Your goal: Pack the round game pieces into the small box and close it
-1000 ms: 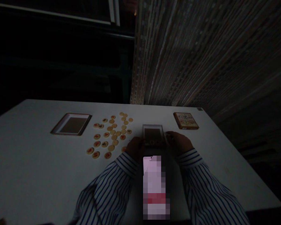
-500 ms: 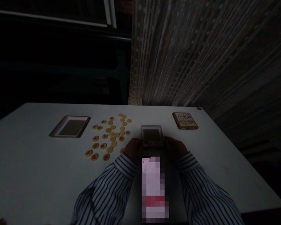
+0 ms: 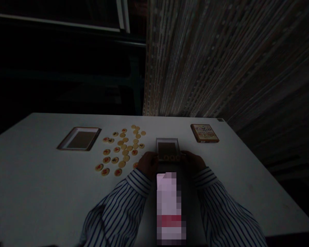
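Note:
A small open box (image 3: 167,147) lies on the white table (image 3: 41,192) just ahead of me, with a row of round game discs (image 3: 170,157) along its near edge. My left hand (image 3: 148,164) rests at the box's near left corner, fingers curled against it. At the near right corner my right hand (image 3: 194,161) does the same. Both wrists are in striped sleeves. Several loose tan discs (image 3: 122,149) with red or black marks lie scattered left of the box, close to my left hand. The dim light hides the fingertips.
An empty shallow tray or lid (image 3: 79,138) lies at the far left. A closed printed box (image 3: 204,132) sits at the far right. A lit phone (image 3: 170,206) stands between my forearms. Beyond the table's far edge hangs a ribbed curtain or wall (image 3: 221,58).
Both hands have drawn back from the box's sides to its near corners. A row of discs now shows along the box's near edge.

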The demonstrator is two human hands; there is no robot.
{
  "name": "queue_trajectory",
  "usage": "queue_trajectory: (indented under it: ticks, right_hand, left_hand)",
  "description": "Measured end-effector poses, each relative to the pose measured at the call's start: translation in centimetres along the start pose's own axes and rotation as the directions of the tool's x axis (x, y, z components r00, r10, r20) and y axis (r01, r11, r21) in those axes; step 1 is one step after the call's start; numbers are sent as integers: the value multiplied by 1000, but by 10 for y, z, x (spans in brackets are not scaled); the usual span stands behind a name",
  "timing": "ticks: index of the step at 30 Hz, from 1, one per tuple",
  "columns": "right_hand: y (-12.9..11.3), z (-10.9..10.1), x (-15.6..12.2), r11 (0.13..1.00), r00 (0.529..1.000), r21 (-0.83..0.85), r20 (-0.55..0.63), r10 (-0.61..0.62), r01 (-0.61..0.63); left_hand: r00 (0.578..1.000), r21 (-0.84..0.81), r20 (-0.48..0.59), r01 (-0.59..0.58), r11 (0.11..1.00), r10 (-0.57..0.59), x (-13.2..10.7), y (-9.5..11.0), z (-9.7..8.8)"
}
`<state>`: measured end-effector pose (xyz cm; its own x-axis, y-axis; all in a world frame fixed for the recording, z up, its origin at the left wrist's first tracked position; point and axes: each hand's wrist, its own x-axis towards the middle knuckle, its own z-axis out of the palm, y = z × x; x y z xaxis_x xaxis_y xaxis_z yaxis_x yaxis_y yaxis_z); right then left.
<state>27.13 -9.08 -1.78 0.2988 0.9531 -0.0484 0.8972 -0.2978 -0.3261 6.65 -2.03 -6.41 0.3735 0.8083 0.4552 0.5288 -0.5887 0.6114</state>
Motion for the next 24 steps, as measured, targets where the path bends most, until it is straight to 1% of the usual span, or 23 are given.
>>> queue_trajectory:
  ticks: [4,9,13,15,18,20,22,24]
  right_hand:
    - [5,1,1,999,998,36,-38,41,-40]
    - [8,1,1,998,997,69,-76,16,-11]
    - [8,2,1,996,994,85,-112,16,-7]
    - [9,3,2,996,990,93,-141,12,2]
    - [12,5,2,992,978,117,-207,-11,36]
    - [15,5,2,988,962,136,-270,-33,72]
    - [18,6,2,983,945,151,-322,-54,108]
    - [21,6,3,978,939,156,-335,-78,137]
  left_hand:
    - [1000,14,-12,6,1000,-6,1,5,-4]
    - [998,-1,-42,-40,999,40,2,14,-12]
    - [998,-8,-40,-38,999,38,4,24,-22]
    - [997,-29,-72,-31,999,29,7,27,-29]
    - [987,-49,-162,-16,999,8,11,28,-42]
    - [978,-51,-210,-1,999,-10,13,26,-53]
    - [972,-63,-234,20,998,-34,13,22,-65]
    - [962,-66,-263,57,996,-73,12,19,-75]
